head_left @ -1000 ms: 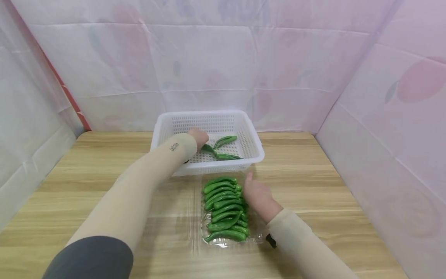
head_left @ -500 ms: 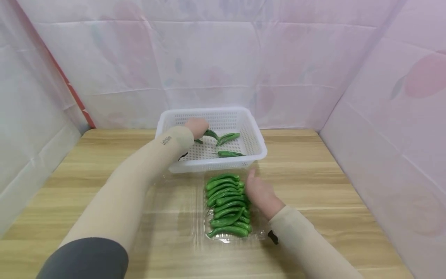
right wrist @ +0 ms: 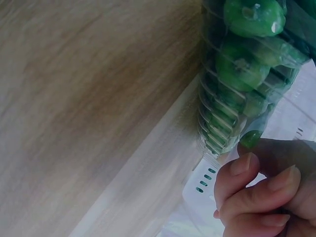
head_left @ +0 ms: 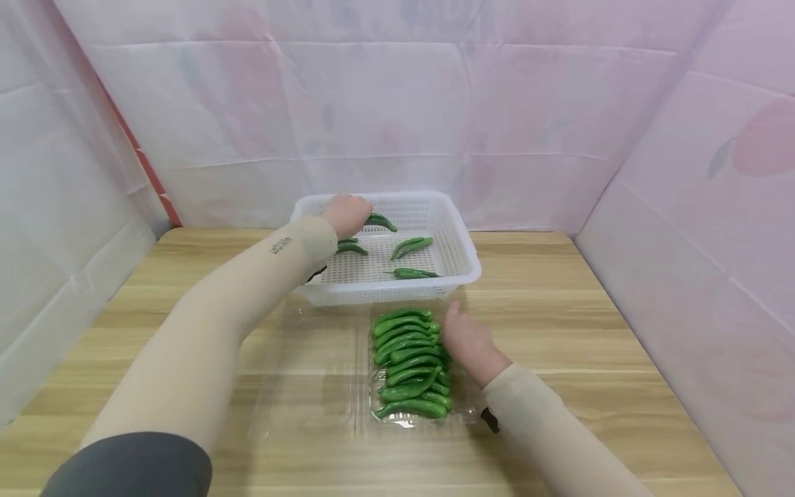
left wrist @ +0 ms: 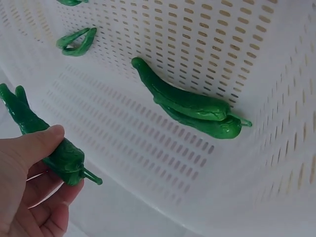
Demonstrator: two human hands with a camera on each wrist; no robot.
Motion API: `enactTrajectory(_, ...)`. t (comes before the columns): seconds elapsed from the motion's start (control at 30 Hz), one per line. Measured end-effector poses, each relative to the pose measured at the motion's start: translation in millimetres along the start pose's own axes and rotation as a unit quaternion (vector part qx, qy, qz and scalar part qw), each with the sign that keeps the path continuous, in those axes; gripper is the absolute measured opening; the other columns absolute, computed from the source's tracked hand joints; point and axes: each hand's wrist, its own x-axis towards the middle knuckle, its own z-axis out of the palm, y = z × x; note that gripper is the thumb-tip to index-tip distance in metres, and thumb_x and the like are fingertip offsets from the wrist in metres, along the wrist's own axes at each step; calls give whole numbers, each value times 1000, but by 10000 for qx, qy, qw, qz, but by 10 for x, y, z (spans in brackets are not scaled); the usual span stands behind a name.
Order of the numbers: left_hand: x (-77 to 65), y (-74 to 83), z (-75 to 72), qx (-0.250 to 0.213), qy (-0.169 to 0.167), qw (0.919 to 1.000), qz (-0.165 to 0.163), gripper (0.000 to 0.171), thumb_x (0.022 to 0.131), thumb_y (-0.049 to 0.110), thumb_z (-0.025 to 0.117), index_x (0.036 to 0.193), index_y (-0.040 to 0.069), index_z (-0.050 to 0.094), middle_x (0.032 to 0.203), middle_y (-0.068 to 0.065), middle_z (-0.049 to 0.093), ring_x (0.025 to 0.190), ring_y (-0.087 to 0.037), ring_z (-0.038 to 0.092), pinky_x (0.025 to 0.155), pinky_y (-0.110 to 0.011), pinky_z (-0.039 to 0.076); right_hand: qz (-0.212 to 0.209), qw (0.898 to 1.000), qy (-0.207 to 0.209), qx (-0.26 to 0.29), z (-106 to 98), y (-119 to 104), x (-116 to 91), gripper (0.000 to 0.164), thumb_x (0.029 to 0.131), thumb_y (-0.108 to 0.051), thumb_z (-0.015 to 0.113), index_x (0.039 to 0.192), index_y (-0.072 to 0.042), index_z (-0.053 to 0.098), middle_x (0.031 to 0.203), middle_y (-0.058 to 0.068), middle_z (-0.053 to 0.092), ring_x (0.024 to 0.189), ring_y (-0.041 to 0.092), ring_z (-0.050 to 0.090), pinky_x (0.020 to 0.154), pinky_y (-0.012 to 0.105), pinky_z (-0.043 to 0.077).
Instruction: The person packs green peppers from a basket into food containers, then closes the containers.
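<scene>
- well past halfway, by the look of it: a long stack of green peppers (head_left: 415, 361) lies crosswise in the clear plastic tray (head_left: 406, 424), filling it nearly end to end!
- what's left looks like a handful: a pair of curved peppers (left wrist: 192, 102) near one end of the white basket (head_left: 385, 293), a few more scattered farther along its floor.
- left hand (head_left: 346, 215) up over the basket's left end, thumb and fingers pinching dark green pepper (left wrist: 64, 160) with its stem poking free; one or two in there, hard to call.
- right hand (head_left: 472, 342) at the tray's right edge, fingers folded in; pinching the plastic or merely resting there, can't tell.
- lid (head_left: 310, 386) laid back flat to the tray's left, so the top is uncovered.
- tight at the edges: basket's near rim just beyond the tray's far end, printed sheeting (head_left: 385, 103) close behind the basket.
- plenty of bare bench (head_left: 571, 345) off to the right, though, for swinging wide!
</scene>
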Motion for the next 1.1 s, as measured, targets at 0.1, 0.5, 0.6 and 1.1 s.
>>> enactTrajectory(0.1,-70,-1,-105,-22,84,10000,-1,15,90,10,60,103,4,62,97,-12,64,88,-27,61,78,-39,50,-75,10000,50,-15,-10,4,13,54,94,-3,39,139,16,16,58,10,51,47,20,51,39,30,44)
enactTrajectory(0.5,-282,151,-331,-345,451,9979,295,12,93,12,56,100,5,62,92,-10,63,84,-24,60,77,-35,50,13,9996,-85,287,-76,64,83,55,95,-3,35,139,17,9,64,14,55,51,22,53,42,32,45)
enactTrajectory(0.6,-397,296,-401,-290,623,9965,482,11,92,12,58,99,5,62,93,-9,64,86,-23,61,78,-34,49,26,9993,-150,333,-96,71,86,56,96,-5,34,140,17,8,63,13,55,51,22,53,42,30,45)
enactTrajectory(1.1,-942,849,-486,-84,1082,9880,1095,25,90,27,63,103,4,64,93,-6,64,81,-19,61,72,-31,51,35,9999,-90,69,-141,40,58,56,93,-1,37,140,17,11,55,8,50,46,19,50,39,28,43)
